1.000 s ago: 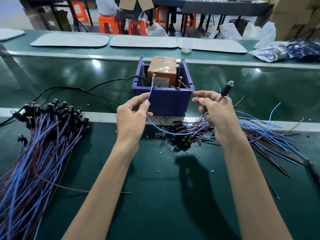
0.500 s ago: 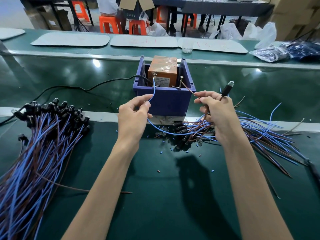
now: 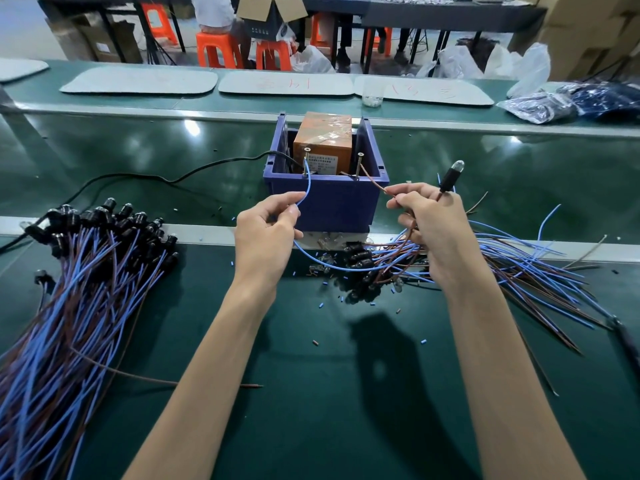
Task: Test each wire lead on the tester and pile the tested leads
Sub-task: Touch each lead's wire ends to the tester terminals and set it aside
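Note:
The tester is a blue box (image 3: 341, 202) holding an orange unit (image 3: 323, 142), with two upright metal posts at its front. My left hand (image 3: 265, 233) pinches a blue wire (image 3: 308, 188) whose tip reaches the left post (image 3: 306, 161). My right hand (image 3: 431, 226) pinches the same lead's brown wire (image 3: 375, 183), which runs to the right post (image 3: 360, 166); the lead's black lamp holder (image 3: 450, 174) sticks up above the fingers. A pile of leads (image 3: 76, 271) lies at the left. Another heap of leads (image 3: 502, 268) lies at the right, under my right hand.
A black cable (image 3: 166, 176) runs left from the box across the green belt (image 3: 329, 375). Small blue and brown insulation bits (image 3: 372, 303) litter the belt. White mats (image 3: 138, 79) lie on the far bench, with plastic bags (image 3: 540, 105) at the far right.
Both hands stay at the tester. The blue wire tip sits slightly lower against the left post; the brown wire stays at the right post.

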### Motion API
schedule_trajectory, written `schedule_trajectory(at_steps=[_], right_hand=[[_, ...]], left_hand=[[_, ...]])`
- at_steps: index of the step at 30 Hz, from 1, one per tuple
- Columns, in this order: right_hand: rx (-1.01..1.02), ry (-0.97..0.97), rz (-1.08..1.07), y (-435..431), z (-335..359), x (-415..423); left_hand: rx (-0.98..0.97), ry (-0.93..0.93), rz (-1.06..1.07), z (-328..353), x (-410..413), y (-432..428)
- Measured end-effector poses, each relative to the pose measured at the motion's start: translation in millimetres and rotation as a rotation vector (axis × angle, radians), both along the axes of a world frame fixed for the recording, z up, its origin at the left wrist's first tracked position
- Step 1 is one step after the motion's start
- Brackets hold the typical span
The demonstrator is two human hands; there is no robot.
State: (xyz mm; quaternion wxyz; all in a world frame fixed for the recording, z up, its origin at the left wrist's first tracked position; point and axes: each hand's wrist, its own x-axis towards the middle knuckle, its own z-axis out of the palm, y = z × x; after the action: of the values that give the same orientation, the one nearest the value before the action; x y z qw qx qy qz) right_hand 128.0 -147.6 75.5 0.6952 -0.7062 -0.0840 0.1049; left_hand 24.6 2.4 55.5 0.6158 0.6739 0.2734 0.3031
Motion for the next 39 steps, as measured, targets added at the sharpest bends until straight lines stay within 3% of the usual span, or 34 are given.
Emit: schedule_trajectory(at_steps=[32, 35, 39], right_hand=[[-0.087, -0.031, 0.043, 1.4, 6.8, -7.0], [-0.273, -0.050, 0.076, 0.1, 9.9, -6.5], [-0.480, -0.146, 0.009, -7.6, 14.8, -9.3]], left_hand=[[0.070, 0.008, -0.013, -3.3, 0.4, 4.3], [0.155, 0.102, -0.117, -6.8, -2.9, 17.5], [0.341, 0.497, -0.273, -17.3, -11.4, 43.9]])
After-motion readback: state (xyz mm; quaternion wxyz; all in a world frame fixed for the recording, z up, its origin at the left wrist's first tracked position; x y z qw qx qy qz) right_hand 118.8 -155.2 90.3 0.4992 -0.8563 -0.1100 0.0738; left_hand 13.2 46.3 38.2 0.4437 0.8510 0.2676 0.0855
